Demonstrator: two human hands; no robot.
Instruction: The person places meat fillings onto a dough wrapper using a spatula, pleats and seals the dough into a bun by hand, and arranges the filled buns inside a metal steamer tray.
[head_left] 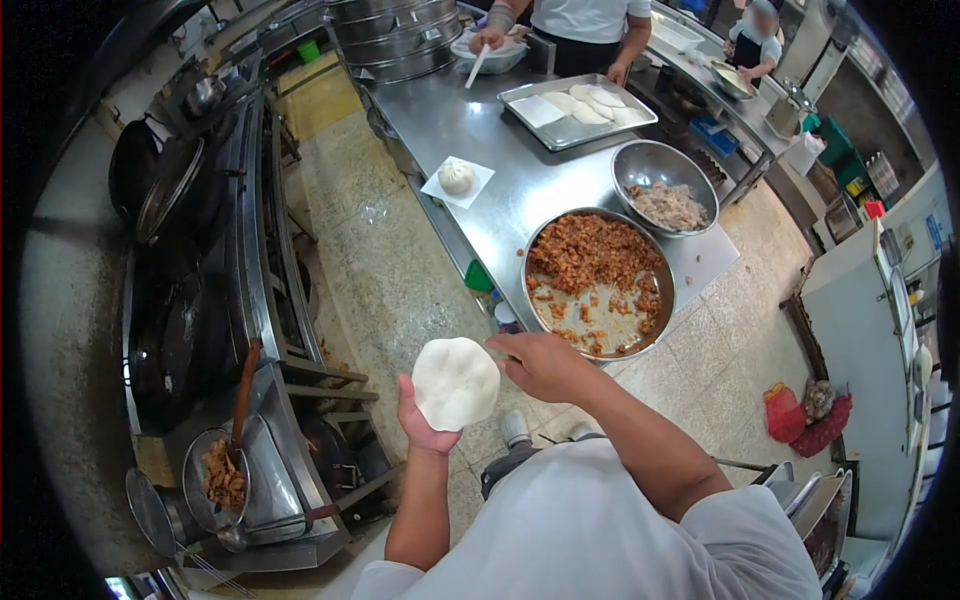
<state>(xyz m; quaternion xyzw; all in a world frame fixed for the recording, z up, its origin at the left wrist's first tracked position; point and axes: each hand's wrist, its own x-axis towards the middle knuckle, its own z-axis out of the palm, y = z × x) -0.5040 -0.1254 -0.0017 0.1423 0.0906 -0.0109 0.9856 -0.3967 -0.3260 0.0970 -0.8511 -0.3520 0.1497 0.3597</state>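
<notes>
A round, flat dough wrapper (456,384) lies across my left hand (428,428), with the thumb along its left side and the palm beneath it. The fingers under the dough are hidden. Close to the wrapper's right edge is my right hand (548,366), its index finger and thumb apart and nothing visible in it. Whether it touches the dough is hard to tell. Just beyond this hand, a wide metal bowl (668,318) holds chunky reddish-brown filling (592,250). A pleated bun (456,178) sits on a square of white paper (481,189) on the steel table (425,130).
Behind the filling stands a bowl (706,170) of pale shredded food. A co-worker (580,35) stands by a tray (545,137) of flat dough pieces, holding a light-coloured stick. Left are woks (170,325) and a pan of cooked food (210,515). Red net bags (785,412) lie right.
</notes>
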